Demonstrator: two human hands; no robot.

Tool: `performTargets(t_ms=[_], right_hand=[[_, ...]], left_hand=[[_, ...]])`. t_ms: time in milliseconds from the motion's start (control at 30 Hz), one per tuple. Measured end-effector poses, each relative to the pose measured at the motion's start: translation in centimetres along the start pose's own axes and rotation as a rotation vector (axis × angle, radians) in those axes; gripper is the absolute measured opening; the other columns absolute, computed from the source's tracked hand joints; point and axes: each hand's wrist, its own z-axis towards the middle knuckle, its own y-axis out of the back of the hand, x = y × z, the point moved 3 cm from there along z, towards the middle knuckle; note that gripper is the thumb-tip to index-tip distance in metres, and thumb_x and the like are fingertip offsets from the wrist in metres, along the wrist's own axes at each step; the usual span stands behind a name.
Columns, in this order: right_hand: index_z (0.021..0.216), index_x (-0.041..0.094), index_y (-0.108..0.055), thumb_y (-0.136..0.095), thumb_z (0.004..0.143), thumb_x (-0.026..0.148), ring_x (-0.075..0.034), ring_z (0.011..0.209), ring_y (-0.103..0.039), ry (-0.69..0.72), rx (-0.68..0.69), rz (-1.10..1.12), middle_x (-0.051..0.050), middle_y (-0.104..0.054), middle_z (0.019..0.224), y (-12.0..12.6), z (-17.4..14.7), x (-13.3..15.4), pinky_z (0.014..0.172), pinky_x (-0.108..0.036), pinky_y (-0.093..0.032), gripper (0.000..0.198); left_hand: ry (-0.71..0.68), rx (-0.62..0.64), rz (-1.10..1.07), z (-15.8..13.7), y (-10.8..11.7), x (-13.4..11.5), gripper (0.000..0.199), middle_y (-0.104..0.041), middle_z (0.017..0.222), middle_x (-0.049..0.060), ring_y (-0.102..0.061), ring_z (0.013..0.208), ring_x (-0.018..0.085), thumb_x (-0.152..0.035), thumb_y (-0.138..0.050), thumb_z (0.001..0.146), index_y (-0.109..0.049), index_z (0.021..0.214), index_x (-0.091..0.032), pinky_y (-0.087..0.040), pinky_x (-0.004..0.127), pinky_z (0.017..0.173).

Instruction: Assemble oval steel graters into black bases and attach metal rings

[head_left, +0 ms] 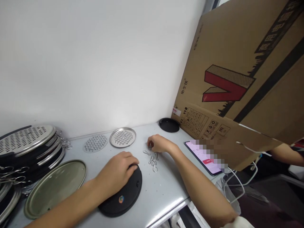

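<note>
My left hand (pixel 116 172) grips the far edge of a black round cover (pixel 127 201), its thumb bent over the top. The cover lies at the front of the table and bears a small coloured round mark. Farther right, my right hand (pixel 159 143) reaches down to the tabletop with its fingers pinched together; what they hold, if anything, is hidden. Just below those fingers lie several small metal snap hooks (pixel 146 152) and metal rings (pixel 155 169) in a loose group.
Behind my hands lie a metal-rimmed grater disc (pixel 123 138) and a thin perforated disc (pixel 95 143). Stacked graters (pixel 26 139) and a greenish round pan (pixel 59 182) stand left. A black shallow lid (pixel 169 125), phone (pixel 204 158) and large carton (pixel 228 82) are right. Another person's arm (pixel 287 154) shows.
</note>
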Motion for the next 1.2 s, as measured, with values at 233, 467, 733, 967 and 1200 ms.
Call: performTargets(t_ms=[233, 467, 733, 967, 1200], right_hand=[[0.1, 0.017, -0.072, -0.071, 0.062, 0.017, -0.021, 0.08, -0.067, -0.045, -0.006, -0.024, -0.009, -0.074, 0.092, -0.1, 0.2, 0.4, 0.06, -0.022, -0.044, 0.037], [0.101, 0.016, -0.072, -0.075, 0.06, 0.017, -0.022, 0.079, -0.069, -0.069, 0.015, -0.012, -0.009, -0.075, 0.09, 0.2, 0.2, 0.6, 0.06, -0.022, -0.045, 0.041], [0.098, 0.015, -0.073, -0.073, 0.061, 0.019, -0.022, 0.078, -0.068, -0.081, 0.005, -0.021, -0.01, -0.074, 0.09, -0.6, 0.7, 0.2, 0.06, -0.023, -0.046, 0.037], [0.101, 0.016, -0.07, -0.072, 0.06, 0.022, -0.02, 0.078, -0.067, -0.061, -0.036, -0.019, -0.008, -0.074, 0.093, -1.0, 1.0, -0.3, 0.06, -0.021, -0.045, 0.042], [0.096, 0.017, -0.071, -0.07, 0.06, 0.02, -0.02, 0.076, -0.068, -0.051, -0.052, -0.03, -0.007, -0.074, 0.087, -1.0, 1.1, -0.2, 0.06, -0.022, -0.044, 0.037]], left_hand=[[-0.017, 0.216, -0.088, 6.9, -4.7, -1.1, 0.02, -0.074, 0.084, 0.004, -0.068, 0.079, 0.023, -0.028, -0.065, 0.078, -0.074, 0.096, -0.024, -0.048, 0.029, 0.07], [0.001, 0.212, -0.078, 7.8, -6.1, -0.2, 0.02, -0.074, 0.084, 0.004, -0.068, 0.078, 0.023, -0.023, -0.066, 0.073, -0.076, 0.091, -0.023, -0.048, 0.029, 0.069], [0.045, 0.257, -0.061, 7.5, -6.1, -0.7, 0.016, -0.075, 0.079, 0.004, -0.07, 0.077, 0.021, -0.015, -0.06, 0.076, -0.074, 0.079, -0.021, -0.051, 0.027, 0.068], [0.067, 0.286, 0.062, 6.9, -5.9, -2.8, 0.014, -0.07, 0.085, 0.015, -0.068, 0.082, 0.031, -0.003, -0.059, 0.07, -0.068, 0.071, -0.014, -0.05, 0.037, 0.073], [0.092, 0.161, 0.009, 5.4, -2.1, -2.7, 0.016, -0.065, 0.083, 0.007, -0.062, 0.077, 0.021, -0.01, -0.046, 0.083, -0.058, 0.091, -0.017, -0.047, 0.031, 0.071]])
